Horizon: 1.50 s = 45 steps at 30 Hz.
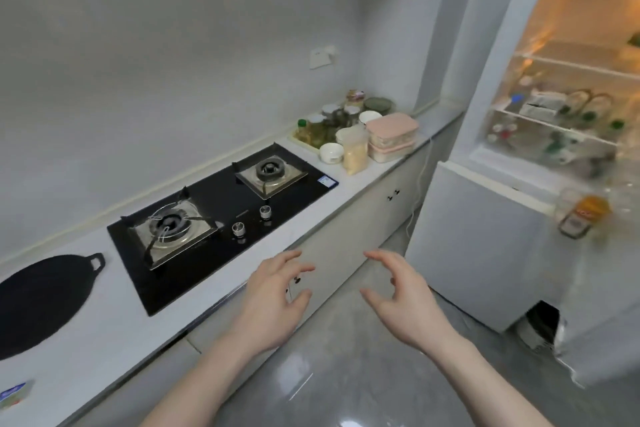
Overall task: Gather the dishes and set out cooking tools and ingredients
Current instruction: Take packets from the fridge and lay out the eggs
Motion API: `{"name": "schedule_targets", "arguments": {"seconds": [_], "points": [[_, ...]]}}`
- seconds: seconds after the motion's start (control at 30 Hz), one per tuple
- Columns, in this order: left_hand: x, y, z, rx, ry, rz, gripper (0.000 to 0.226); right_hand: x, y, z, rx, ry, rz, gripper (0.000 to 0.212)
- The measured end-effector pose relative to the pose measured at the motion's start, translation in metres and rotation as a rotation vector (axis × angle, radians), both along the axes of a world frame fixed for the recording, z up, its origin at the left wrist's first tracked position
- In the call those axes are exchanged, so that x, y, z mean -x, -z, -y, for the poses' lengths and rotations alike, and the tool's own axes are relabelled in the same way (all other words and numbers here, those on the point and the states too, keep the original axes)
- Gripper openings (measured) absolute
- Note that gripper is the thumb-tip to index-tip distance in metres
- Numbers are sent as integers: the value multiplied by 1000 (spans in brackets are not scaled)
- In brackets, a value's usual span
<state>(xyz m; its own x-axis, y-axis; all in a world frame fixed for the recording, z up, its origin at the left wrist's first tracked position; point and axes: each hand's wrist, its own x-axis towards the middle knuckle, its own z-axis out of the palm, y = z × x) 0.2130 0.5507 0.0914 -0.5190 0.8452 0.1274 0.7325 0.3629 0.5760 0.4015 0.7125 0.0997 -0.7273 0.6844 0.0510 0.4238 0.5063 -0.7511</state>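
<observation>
Bowls [331,152] on white counter [363,180]

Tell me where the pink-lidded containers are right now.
In the head view, the pink-lidded containers sit stacked at the counter's far right end, beside the bag of yellowish grains and near the open fridge.

White bowls [331,151] and stacked pink-lidded containers [391,137] are sitting at the counter's far end, touching a bag of yellowish grains [355,153]. Spice jars and an oil bottle [305,130] are standing upright in a tray [304,143] behind them. Blurred jar [583,215] is resting in the open fridge door.
</observation>
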Motion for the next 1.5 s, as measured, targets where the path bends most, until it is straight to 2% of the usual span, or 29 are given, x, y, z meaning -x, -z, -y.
{"name": "schedule_targets", "arguments": {"seconds": [0.27,0.43,0.63,0.83,1.13,1.17,1.33,1.5], "points": [[-60,-39,-111,-41,216,-58,38,-87,-31,-74,-47,250,-146,52],[-85,-42,-190,-74,357,-30,37,-145,-41,-111,-117,421,-153,49],[-120,-32,-272,-79,486,22,38,-199,-34,-161,-154,557,74,49],[-146,-23,-311,-40,549,54,37,-218,0,-199,-19,532,357,57],[-164,-14,-299,12,453,26,37,-201,38,-246,254,363,612,78],[-171,-14,-292,26,392,17,37,-200,40,-253,264,304,633,78],[-178,-15,-267,63,256,-24,37,-180,48,-262,254,292,679,71],[-188,-23,-245,77,103,-34,38,-154,51,-266,250,227,716,74]]}}
